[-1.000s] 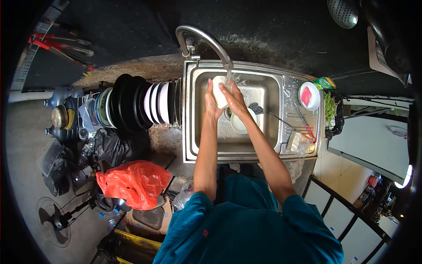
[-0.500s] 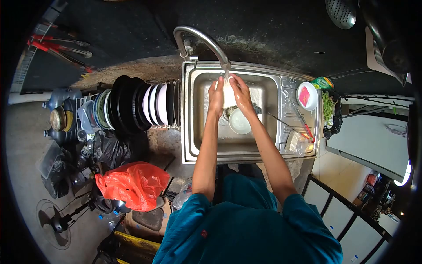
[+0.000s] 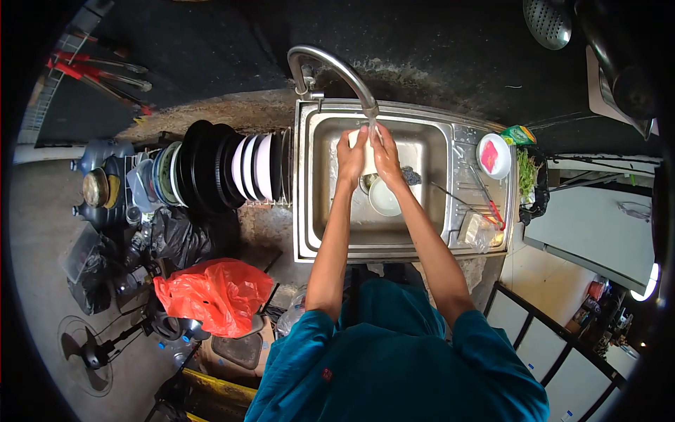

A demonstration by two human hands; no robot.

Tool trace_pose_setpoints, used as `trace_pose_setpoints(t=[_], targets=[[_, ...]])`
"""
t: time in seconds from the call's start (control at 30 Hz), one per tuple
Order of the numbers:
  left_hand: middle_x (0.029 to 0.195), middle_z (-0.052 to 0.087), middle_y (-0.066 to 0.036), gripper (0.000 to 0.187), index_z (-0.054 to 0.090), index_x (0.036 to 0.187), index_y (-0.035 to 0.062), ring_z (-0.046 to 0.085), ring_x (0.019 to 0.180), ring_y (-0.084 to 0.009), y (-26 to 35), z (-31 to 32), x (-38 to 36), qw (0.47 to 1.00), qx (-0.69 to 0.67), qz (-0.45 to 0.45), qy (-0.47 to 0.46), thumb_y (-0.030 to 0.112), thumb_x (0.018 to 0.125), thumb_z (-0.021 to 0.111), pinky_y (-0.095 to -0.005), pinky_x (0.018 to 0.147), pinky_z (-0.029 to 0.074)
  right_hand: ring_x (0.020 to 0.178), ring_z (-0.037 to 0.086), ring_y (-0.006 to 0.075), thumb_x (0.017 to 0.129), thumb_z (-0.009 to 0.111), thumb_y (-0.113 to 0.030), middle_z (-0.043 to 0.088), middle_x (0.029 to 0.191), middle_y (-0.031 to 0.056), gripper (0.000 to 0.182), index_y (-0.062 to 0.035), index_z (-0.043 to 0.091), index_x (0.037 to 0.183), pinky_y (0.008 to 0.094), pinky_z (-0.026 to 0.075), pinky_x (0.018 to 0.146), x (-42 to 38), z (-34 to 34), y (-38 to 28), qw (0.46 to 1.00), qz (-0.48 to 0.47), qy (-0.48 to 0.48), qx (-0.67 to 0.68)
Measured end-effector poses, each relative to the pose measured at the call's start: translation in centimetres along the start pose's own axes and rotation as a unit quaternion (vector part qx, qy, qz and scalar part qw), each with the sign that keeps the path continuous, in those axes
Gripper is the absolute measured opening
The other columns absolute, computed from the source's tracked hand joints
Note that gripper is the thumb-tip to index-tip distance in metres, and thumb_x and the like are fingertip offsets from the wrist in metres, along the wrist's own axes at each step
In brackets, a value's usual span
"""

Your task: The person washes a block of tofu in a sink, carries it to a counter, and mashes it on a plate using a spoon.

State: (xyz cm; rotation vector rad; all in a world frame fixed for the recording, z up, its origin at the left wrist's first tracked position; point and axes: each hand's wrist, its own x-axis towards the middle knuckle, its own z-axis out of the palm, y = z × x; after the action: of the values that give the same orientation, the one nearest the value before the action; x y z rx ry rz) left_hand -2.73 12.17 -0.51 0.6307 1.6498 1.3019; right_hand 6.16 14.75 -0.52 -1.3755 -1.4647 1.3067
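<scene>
A person in a teal shirt [image 3: 401,366] grips a white item [image 3: 370,164] between both hands at a kitchen sink [image 3: 430,200], the left hand [image 3: 351,156] closed on one side of it and the right hand [image 3: 384,156] closed on the other. The item sits directly under the tap [image 3: 349,72], where water runs at the fingertips; from where I stand, much of its shape is hidden by the grip.

Just below the right hand, a pale bowl [image 3: 384,197] rests in the basin, with a dark scouring pad [image 3: 410,176] near it. Farther to the right of that hand, the drainboard [image 3: 464,151] carries a white dish [image 3: 502,167] holding something pink, a pair of red-handled tongs [image 3: 496,212] and a clear plastic bag [image 3: 481,235] with pale contents. A green packet [image 3: 519,135] lies just beyond the white dish.

To the left of the left hand, outside the sink, plates [image 3: 261,167] and large black pans [image 3: 199,165] stand on edge in a row. Farther off, down and to the left of the same hand, are a bright red plastic bag [image 3: 214,295] and a fan [image 3: 91,354].
</scene>
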Motion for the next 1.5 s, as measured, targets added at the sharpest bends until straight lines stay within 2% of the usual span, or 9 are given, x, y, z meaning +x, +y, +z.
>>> trace_pose_setpoints(t=[0.2, 0.37, 0.8, 1.03, 1.2, 1.3, 1.37, 1.4, 1.5], targets=[[0.092, 0.06, -0.01, 0.04, 0.052, 0.109, 0.0025, 0.058, 0.078, -0.0166, -3.4, -1.0, 0.3, 0.918, -0.34, -0.151, -0.139, 0.039, 0.092, 0.049, -0.0307, 0.071, 0.049, 0.111, 0.051, 0.0286, 0.088, 0.056, -0.032, 0.054, 0.119, 0.0162, 0.042, -0.0056, 0.052, 0.121, 0.0365, 0.038, 0.095, 3.3, -1.0, -1.1, 0.994, -0.084, 0.031, -0.068], [0.096, 0.06, -0.013, 0.048, 0.046, 0.118, 0.0011, 0.064, 0.081, -0.027, -2.6, -1.7, -0.3, 0.894, -0.344, -0.167, -0.233, 0.041, 0.093, 0.043, -0.037, 0.067, 0.056, 0.107, 0.053, 0.0305, 0.073, 0.071, -0.032, 0.055, 0.117, 0.0145, 0.054, -0.0057, 0.053, 0.116, 0.0374, 0.042, 0.093, 8.3, 0.7, -5.6, 0.905, -0.329, -0.199, -0.185], [0.093, 0.061, -0.016, 0.05, 0.05, 0.113, 0.0003, 0.065, 0.075, -0.0305, -2.0, -1.0, 0.1, 0.868, -0.387, -0.194, -0.244, 0.045, 0.092, 0.044, -0.0405, 0.061, 0.057, 0.095, 0.059, 0.034, 0.085, 0.056, -0.039, 0.06, 0.101, 0.0173, 0.045, -0.0036, 0.053, 0.113, 0.0415, 0.047, 0.084, 11.3, 5.5, -3.2, 0.841, -0.396, -0.172, -0.327], [0.096, 0.061, -0.017, 0.054, 0.048, 0.117, -0.0014, 0.065, 0.078, -0.0315, -2.1, -1.3, 0.7, 0.853, -0.387, -0.203, -0.286, 0.046, 0.092, 0.043, -0.04, 0.062, 0.057, 0.082, 0.063, 0.0173, 0.084, 0.063, -0.031, 0.064, 0.078, 0.0139, 0.039, 0.0058, 0.062, 0.095, 0.0288, 0.05, 0.073, 12.7, 5.5, -5.0, 0.937, -0.128, -0.291, -0.146], [0.098, 0.061, -0.018, 0.055, 0.047, 0.117, -0.0026, 0.065, 0.079, -0.0323, -2.5, -2.1, 0.7, 0.845, -0.397, -0.215, -0.288, 0.046, 0.092, 0.042, -0.0405, 0.063, 0.057, 0.085, 0.063, 0.0158, 0.081, 0.068, -0.034, 0.066, 0.086, 0.0127, 0.043, 0.0014, 0.06, 0.104, 0.0261, 0.051, 0.072, 11.4, 3.1, -5.8, 0.942, -0.141, -0.264, -0.156], [0.105, 0.059, -0.023, 0.051, 0.045, 0.12, -0.0016, 0.064, 0.079, -0.0346, -3.3, -3.7, 0.2, 0.833, -0.396, -0.239, -0.305, 0.041, 0.094, 0.036, -0.0398, 0.066, 0.057, 0.097, 0.062, 0.0182, 0.084, 0.063, -0.033, 0.062, 0.107, 0.0133, 0.053, -0.0018, 0.048, 0.125, 0.0283, 0.051, 0.077, 9.3, -1.2, -5.2, 0.947, 0.076, -0.235, 0.203], [0.105, 0.058, -0.024, 0.05, 0.044, 0.122, -0.0006, 0.064, 0.078, -0.0348, -4.7, -4.7, 0.0, 0.82, -0.402, -0.254, -0.319, 0.041, 0.094, 0.036, -0.0395, 0.066, 0.057, 0.095, 0.063, 0.0237, 0.086, 0.058, -0.036, 0.061, 0.111, 0.0143, 0.048, -0.0065, 0.051, 0.123, 0.0338, 0.051, 0.078, 6.3, -4.1, -2.2, 0.972, 0.028, -0.153, -0.173], [0.105, 0.058, -0.023, 0.051, 0.044, 0.123, -0.0002, 0.064, 0.078, -0.035, -5.5, -5.3, 0.1, 0.825, -0.384, -0.264, -0.32, 0.042, 0.094, 0.037, -0.0391, 0.066, 0.057, 0.093, 0.063, 0.0262, 0.085, 0.058, -0.036, 0.062, 0.109, 0.0147, 0.046, -0.008, 0.053, 0.121, 0.0355, 0.051, 0.078, 4.4, -5.5, -0.8, 0.86, -0.057, -0.092, -0.498], [0.105, 0.058, -0.018, 0.054, 0.045, 0.122, 0.0001, 0.063, 0.082, -0.034, -7.4, -6.8, -0.6, 0.862, -0.332, -0.266, -0.275, 0.045, 0.093, 0.038, -0.0405, 0.069, 0.056, 0.086, 0.064, 0.0314, 0.084, 0.059, -0.035, 0.063, 0.104, 0.0155, 0.042, -0.0086, 0.056, 0.117, 0.0372, 0.05, 0.078, -0.7, -10.1, 5.1, 0.914, -0.07, -0.043, -0.396]])
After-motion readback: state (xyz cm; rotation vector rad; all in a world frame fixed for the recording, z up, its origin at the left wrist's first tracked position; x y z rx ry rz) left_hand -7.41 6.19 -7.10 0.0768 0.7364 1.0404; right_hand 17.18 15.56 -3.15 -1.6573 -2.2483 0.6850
